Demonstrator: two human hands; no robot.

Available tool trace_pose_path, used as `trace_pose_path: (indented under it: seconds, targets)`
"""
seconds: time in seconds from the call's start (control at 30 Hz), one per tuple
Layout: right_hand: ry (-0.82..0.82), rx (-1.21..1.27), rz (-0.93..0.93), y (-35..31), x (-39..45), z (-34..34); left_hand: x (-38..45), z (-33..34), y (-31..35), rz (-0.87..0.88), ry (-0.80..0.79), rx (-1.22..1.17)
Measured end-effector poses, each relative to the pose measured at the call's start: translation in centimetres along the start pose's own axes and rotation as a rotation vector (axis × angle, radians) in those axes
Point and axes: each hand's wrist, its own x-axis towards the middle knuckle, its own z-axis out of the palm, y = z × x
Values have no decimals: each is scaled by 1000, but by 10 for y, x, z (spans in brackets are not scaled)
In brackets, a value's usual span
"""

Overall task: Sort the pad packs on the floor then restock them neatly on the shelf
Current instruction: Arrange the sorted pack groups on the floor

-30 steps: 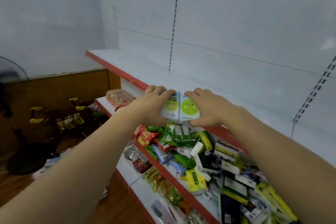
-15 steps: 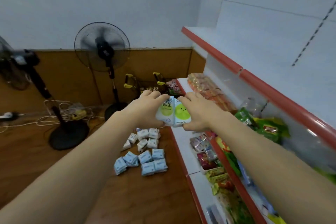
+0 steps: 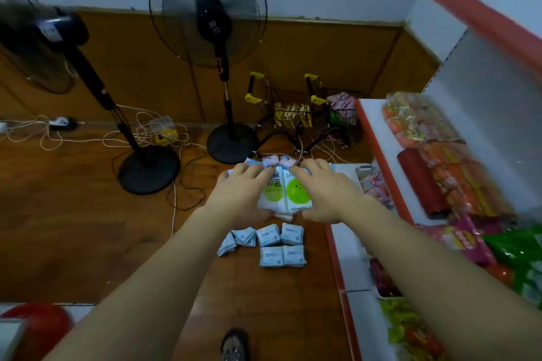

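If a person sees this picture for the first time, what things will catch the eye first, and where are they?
In the middle, the left hand and the right hand together hold two white packs with green circles above the wooden floor. Just below them, small blue packs lie in a cluster on the floor. Behind, a black standing fan rises at the top centre, and the red-edged shelf with colourful snacks fills the right side.
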Motion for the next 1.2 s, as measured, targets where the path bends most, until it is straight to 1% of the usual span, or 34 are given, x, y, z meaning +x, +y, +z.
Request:
trace_pose_path:
  seconds: [0.2, 0.37, 0.47, 0.7, 0.93, 1.07, 1.2]
  targets:
    - [-54, 20, 69, 24, 96, 73, 93, 78, -51, 63, -68, -25]
    - [-120, 28, 111, 48, 158, 150, 156, 162, -74, 70, -166, -66]
    - [-150, 47, 135, 61, 192, 215, 189, 229, -84, 54, -233, -93]
    - [-178, 41, 130, 82, 256, 392, 246, 406, -92, 50, -305, -55]
    - [-206, 67, 120, 103, 297, 572, 279, 587, -100, 49, -313, -79]
    - [-185, 90, 132, 113, 322, 650, 299, 665, -103, 64, -282, -74]
    - [-155, 107, 141, 120, 344, 703, 314, 716, -105, 42, -287, -68]
